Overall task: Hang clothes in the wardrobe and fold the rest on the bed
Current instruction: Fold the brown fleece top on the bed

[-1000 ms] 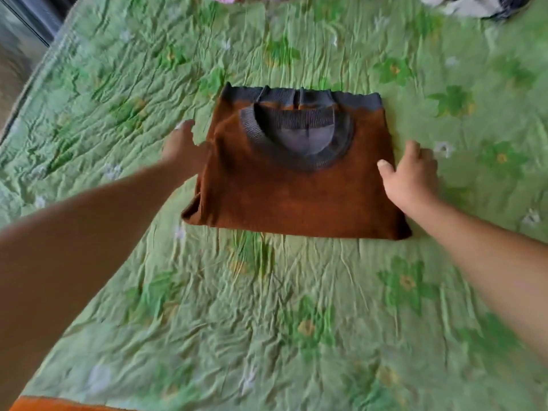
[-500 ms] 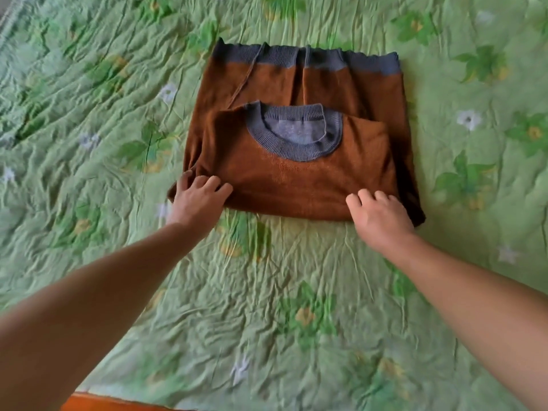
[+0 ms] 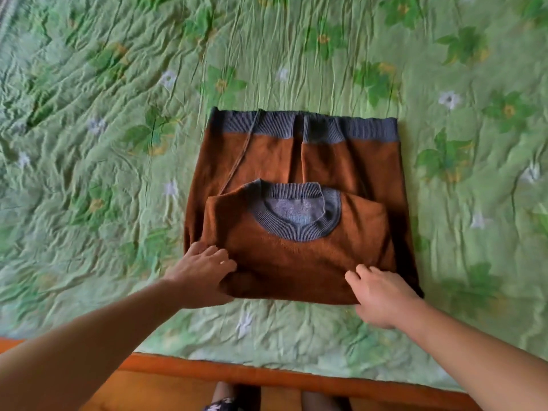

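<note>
The folded sweater (image 3: 299,203) lies at frame centre on the bedspread (image 3: 118,143); the left hand (image 3: 204,271) and right hand (image 3: 382,295) rest on its lower corners.
</note>
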Demonstrator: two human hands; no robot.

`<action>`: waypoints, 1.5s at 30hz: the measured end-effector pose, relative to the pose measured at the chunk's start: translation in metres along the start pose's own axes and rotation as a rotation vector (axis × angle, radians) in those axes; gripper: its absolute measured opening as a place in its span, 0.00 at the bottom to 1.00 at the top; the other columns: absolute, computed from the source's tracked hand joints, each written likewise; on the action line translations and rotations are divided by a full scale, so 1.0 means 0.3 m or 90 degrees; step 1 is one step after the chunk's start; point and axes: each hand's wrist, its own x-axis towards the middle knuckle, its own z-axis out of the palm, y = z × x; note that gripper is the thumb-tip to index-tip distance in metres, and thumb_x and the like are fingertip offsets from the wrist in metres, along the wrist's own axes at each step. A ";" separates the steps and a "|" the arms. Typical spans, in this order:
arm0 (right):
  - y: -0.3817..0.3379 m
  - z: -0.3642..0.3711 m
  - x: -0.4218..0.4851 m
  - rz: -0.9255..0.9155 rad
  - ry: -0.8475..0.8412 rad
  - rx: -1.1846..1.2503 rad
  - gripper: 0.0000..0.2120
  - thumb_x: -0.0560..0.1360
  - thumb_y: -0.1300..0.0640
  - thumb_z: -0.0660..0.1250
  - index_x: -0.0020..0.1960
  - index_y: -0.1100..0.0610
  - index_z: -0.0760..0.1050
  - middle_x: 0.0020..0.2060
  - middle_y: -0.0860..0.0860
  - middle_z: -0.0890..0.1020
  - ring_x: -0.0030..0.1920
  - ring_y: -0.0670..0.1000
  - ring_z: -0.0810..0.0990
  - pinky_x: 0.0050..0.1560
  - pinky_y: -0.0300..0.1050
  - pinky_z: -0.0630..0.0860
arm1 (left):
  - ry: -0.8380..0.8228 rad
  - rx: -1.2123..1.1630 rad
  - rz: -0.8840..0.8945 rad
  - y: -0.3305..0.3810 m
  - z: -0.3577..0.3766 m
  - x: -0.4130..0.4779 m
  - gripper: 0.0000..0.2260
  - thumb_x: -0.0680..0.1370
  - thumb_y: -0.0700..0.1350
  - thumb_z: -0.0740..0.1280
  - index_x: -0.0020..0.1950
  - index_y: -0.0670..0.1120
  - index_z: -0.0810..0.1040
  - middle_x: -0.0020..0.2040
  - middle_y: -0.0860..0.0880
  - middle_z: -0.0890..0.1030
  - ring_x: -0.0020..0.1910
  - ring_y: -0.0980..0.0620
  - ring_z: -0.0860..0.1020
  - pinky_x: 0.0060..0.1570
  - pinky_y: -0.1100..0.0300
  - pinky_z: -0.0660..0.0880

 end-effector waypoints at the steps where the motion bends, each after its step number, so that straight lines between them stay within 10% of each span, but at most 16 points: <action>1: 0.005 -0.019 0.010 0.013 0.002 0.045 0.19 0.77 0.39 0.61 0.61 0.50 0.70 0.57 0.50 0.74 0.61 0.55 0.75 0.54 0.51 0.74 | 0.032 -0.018 -0.018 -0.011 -0.022 0.020 0.24 0.68 0.70 0.63 0.56 0.57 0.79 0.52 0.54 0.76 0.53 0.50 0.76 0.57 0.47 0.74; 6: 0.121 -0.165 0.148 0.158 0.456 0.159 0.19 0.70 0.43 0.71 0.56 0.52 0.76 0.52 0.55 0.75 0.54 0.61 0.74 0.50 0.57 0.77 | 0.161 -0.226 -0.321 -0.103 -0.180 0.207 0.34 0.73 0.54 0.75 0.75 0.51 0.64 0.69 0.43 0.67 0.63 0.41 0.72 0.61 0.44 0.75; 10: 0.210 -0.262 0.239 0.263 0.228 0.253 0.28 0.72 0.48 0.73 0.69 0.50 0.69 0.62 0.56 0.77 0.63 0.62 0.74 0.60 0.56 0.74 | 0.039 -0.310 -0.344 -0.150 -0.233 0.291 0.24 0.75 0.49 0.75 0.68 0.45 0.74 0.60 0.43 0.79 0.51 0.46 0.78 0.47 0.54 0.75; 16: 0.236 -0.223 0.198 0.301 0.171 0.445 0.09 0.69 0.51 0.75 0.45 0.50 0.76 0.50 0.56 0.79 0.48 0.58 0.79 0.51 0.49 0.76 | 0.007 -0.495 -0.411 -0.161 -0.181 0.245 0.12 0.77 0.42 0.72 0.60 0.48 0.77 0.49 0.47 0.81 0.44 0.48 0.80 0.43 0.55 0.77; 25: 0.286 -0.205 0.158 0.264 0.382 0.623 0.14 0.77 0.62 0.69 0.61 0.50 0.78 0.53 0.50 0.77 0.54 0.52 0.76 0.54 0.44 0.70 | 0.203 -0.700 -0.390 -0.208 -0.182 0.232 0.22 0.77 0.33 0.68 0.47 0.64 0.79 0.46 0.53 0.83 0.47 0.49 0.81 0.46 0.53 0.78; 32: 0.420 -0.423 0.133 0.288 0.567 0.748 0.13 0.74 0.62 0.68 0.51 0.45 0.77 0.46 0.52 0.83 0.48 0.59 0.82 0.52 0.57 0.80 | 0.312 -0.858 -0.296 -0.313 -0.442 0.300 0.23 0.76 0.26 0.65 0.47 0.56 0.82 0.43 0.53 0.81 0.42 0.53 0.75 0.43 0.59 0.70; 38: 0.495 -0.539 0.376 0.349 0.507 0.763 0.20 0.77 0.56 0.67 0.69 0.51 0.70 0.52 0.51 0.80 0.55 0.59 0.80 0.56 0.51 0.76 | 0.350 -0.731 -0.435 -0.384 -0.497 0.569 0.26 0.77 0.39 0.72 0.72 0.54 0.69 0.54 0.51 0.81 0.44 0.49 0.80 0.38 0.57 0.77; 45: 0.383 -0.405 0.454 0.399 0.440 0.430 0.28 0.77 0.52 0.69 0.74 0.55 0.65 0.65 0.63 0.72 0.63 0.66 0.73 0.59 0.62 0.74 | 0.219 -0.408 -0.437 -0.202 -0.270 0.561 0.32 0.79 0.46 0.67 0.79 0.58 0.56 0.77 0.40 0.58 0.76 0.38 0.59 0.73 0.41 0.63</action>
